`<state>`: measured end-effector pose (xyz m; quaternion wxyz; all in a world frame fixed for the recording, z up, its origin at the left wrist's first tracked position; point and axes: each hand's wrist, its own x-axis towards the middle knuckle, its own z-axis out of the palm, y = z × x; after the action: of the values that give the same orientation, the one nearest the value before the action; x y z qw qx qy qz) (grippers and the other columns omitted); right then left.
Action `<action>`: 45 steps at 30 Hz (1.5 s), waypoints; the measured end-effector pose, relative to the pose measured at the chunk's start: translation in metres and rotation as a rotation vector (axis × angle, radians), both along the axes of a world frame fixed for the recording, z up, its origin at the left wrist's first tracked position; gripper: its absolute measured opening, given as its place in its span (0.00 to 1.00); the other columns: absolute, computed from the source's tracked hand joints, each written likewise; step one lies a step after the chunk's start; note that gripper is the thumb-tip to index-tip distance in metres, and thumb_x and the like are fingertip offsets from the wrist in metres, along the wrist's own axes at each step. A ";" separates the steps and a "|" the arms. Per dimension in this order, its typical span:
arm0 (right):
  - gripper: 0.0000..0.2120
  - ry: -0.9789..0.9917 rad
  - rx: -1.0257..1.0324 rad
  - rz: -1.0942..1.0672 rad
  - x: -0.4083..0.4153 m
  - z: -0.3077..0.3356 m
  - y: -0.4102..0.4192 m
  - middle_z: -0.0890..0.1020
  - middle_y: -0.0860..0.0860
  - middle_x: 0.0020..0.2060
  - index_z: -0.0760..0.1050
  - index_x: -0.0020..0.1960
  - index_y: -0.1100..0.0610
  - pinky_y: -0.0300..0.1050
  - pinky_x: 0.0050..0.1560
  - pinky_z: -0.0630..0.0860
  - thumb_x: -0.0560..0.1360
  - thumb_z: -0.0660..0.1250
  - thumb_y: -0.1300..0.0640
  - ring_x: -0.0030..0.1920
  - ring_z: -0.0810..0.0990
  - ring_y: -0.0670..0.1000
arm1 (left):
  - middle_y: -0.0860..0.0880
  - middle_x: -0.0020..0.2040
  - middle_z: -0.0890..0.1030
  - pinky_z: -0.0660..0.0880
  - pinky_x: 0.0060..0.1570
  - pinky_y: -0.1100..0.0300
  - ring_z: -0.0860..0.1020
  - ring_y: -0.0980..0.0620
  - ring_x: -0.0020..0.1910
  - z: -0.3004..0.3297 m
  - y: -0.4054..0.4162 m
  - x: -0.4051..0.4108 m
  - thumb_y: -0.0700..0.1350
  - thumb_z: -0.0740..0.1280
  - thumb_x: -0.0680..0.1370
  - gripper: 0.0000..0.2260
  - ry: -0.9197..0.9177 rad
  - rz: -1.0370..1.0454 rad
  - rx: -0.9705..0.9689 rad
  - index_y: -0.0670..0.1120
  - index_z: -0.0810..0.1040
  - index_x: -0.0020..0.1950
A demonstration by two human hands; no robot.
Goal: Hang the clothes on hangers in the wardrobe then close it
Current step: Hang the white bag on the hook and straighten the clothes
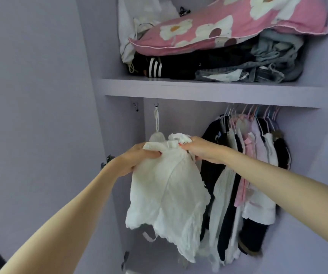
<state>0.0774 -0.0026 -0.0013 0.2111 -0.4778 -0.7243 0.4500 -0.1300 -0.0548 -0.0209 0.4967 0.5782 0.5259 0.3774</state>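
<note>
Both forearms reach in from the bottom edge toward the wardrobe opening. Left hand (139, 157) has its fingers curled around one top corner of a white garment (167, 190); right hand (200, 149) pinches the bunched fabric at the other top corner. Garment hangs free between them, below the shelf (208, 91) and left of the hanging clothes (244, 167), nearly touching the closest dark piece.

Step, as I read it: getting the top onto a hanger or settling its shoulders. No hanger is visible inside it; fabric hides that area, so can't confirm one is there. Next move probably needs a hook lifted up to the rail under the shelf, into the gap left of the hanger hooks (252, 113). If no hanger is in it yet, one has to be fetched first. Door closing comes after.

Garment: thin, crinkled white cotton-like weave, short, scalloped or frayed hem, one tie strap dangling low on the left. Limp, so it will slump off a hanger unless the shoulders are seated.

Outward from it: a white cord (156, 119) with a small pale pouch hangs from a hook under the shelf, just behind the garment. On top of the shelf sits a pink floral pillow (238, 26) over folded dark clothes and denim (273, 62). Lilac door (36, 95) stands open far left.
</note>
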 end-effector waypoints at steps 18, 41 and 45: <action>0.07 0.272 -0.363 -0.003 -0.055 -0.055 0.121 0.80 0.60 0.53 0.79 0.46 0.60 0.48 0.57 0.74 0.67 0.70 0.62 0.53 0.80 0.56 | 0.49 0.47 0.79 0.78 0.45 0.59 0.78 0.53 0.45 -0.065 0.104 -0.054 0.39 0.63 0.77 0.06 0.218 0.171 -0.204 0.46 0.74 0.52; 0.11 0.068 -0.246 0.236 -0.108 -0.045 0.156 0.70 0.51 0.20 0.76 0.38 0.63 0.46 0.37 0.69 0.76 0.59 0.62 0.23 0.64 0.50 | 0.50 0.41 0.78 0.70 0.44 0.65 0.74 0.53 0.40 -0.107 0.170 -0.071 0.52 0.64 0.75 0.11 0.210 0.120 0.017 0.45 0.78 0.49; 0.04 -0.359 0.000 0.156 -0.103 -0.062 0.174 0.77 0.48 0.23 0.76 0.46 0.61 0.43 0.44 0.77 0.76 0.63 0.62 0.21 0.71 0.48 | 0.45 0.39 0.77 0.75 0.36 0.56 0.76 0.48 0.36 -0.105 0.175 -0.093 0.38 0.55 0.79 0.11 0.351 0.423 0.139 0.42 0.76 0.52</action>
<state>-0.0261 0.1716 -0.0628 0.0430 -0.4930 -0.7852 0.3722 -0.2230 0.1198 -0.1262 0.2674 0.5446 0.6860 0.4017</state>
